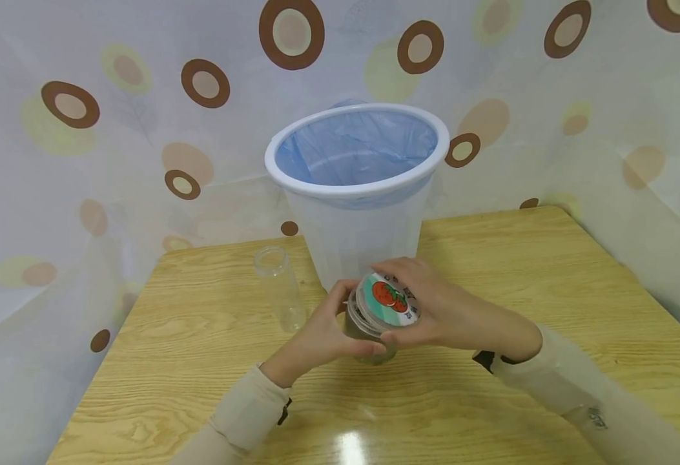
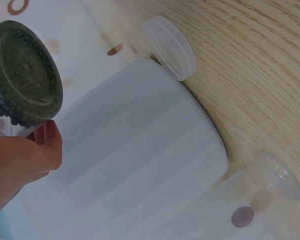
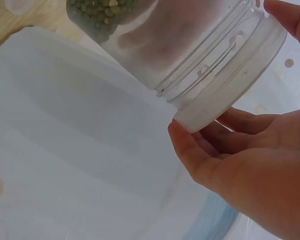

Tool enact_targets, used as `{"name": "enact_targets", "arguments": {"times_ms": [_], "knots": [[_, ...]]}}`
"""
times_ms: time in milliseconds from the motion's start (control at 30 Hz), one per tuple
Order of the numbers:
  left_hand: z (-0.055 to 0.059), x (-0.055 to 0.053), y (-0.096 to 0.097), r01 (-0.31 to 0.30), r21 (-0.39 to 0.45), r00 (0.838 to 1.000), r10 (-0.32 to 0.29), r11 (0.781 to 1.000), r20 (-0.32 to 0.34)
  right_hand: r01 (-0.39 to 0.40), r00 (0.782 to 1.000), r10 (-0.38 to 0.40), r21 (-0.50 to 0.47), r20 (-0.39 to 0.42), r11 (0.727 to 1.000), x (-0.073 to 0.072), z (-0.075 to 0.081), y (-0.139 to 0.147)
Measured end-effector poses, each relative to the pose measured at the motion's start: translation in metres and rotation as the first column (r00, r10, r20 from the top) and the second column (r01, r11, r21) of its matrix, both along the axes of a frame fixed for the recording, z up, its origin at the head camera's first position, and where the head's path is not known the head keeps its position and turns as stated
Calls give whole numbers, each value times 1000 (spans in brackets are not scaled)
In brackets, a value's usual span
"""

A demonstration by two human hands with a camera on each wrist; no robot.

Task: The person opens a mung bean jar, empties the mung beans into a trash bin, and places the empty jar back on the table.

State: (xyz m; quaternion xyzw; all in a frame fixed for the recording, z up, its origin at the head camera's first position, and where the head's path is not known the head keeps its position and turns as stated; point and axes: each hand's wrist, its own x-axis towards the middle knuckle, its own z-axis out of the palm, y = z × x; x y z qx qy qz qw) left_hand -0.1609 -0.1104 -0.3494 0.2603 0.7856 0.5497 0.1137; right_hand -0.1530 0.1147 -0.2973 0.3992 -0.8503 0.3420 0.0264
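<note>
A clear jar [image 3: 150,75] with small green beans [image 3: 95,22] at its bottom is held off the table, in front of the bin. My left hand [image 1: 316,332] grips the jar's body, fingers on the far side and thumb on the near side. Over the mouth is a lid [image 1: 383,298] with a strawberry picture on a green and white top. My right hand [image 1: 438,303] grips this lid by its rim. Screw threads show between lid and jar body in the right wrist view. From the left wrist camera, the jar's underside [image 2: 27,72] is seen, dark green with beans.
A white waste bin [image 1: 357,232] lined with a blue bag stands behind the hands. Left of it is a tall clear cylinder [image 1: 281,290], upright on the wooden table [image 1: 200,361]. A translucent cap [image 2: 172,47] lies by the bin's base. Patterned sheeting [image 1: 229,142] surrounds the table.
</note>
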Motion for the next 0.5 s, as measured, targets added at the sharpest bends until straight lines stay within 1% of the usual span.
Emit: {"name": "enact_targets", "arguments": {"times_ms": [100, 167, 333, 400, 500], "knots": [[-2, 0, 0, -4, 33, 1000, 3, 999, 15, 6, 1000, -6, -10, 21, 1000, 0, 1, 2], [-3, 0, 0, -11, 50, 1000, 10, 999, 20, 13, 1000, -12, -19, 21, 1000, -1, 1, 3], [-4, 2, 0, -49, 88, 998, 46, 995, 34, 33, 999, -31, -63, 34, 997, -1, 0, 9], [-4, 3, -1, -69, 103, 997, 65, 992, 43, 54, 996, -48, -81, 71, 995, -1, -1, 13], [-4, 4, -3, -95, 118, 995, 89, 989, 52, 87, 992, -75, -110, 104, 990, -5, -3, 20]]}}
